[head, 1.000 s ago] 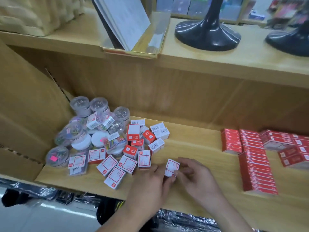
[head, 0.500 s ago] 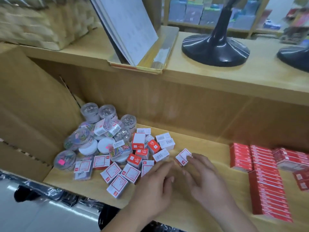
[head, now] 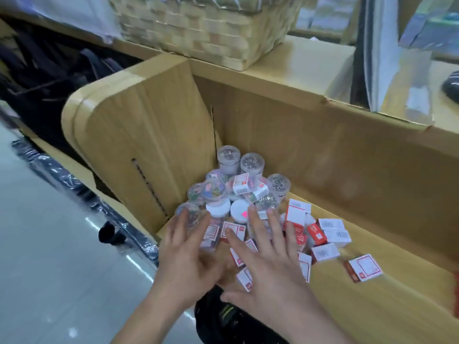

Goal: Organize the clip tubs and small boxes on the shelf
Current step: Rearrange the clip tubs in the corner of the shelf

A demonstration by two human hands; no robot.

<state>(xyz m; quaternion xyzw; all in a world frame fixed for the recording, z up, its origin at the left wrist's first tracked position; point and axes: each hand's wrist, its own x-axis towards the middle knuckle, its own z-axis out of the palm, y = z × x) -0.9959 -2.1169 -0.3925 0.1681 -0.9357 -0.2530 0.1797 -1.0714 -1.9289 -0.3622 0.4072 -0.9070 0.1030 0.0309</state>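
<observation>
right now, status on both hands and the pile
Left hand, right hand open, spread over jumbled clip tubs and small boxes. All heaped in shelf corner. One stray box apart, right.

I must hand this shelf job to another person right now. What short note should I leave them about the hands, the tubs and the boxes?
Left hand: open, fingers spread over the front of the pile, holding nothing.
Right hand: open, spread over the boxes, holding nothing.
Clip tubs: heaped in the left corner of the shelf, against the side panel; some are tipped over.
Small boxes: jumbled in front and to the right of the tubs; one box lies apart on the right.
Done: nothing looks sorted yet.
Left: stand the tubs up and line up the boxes.
</observation>
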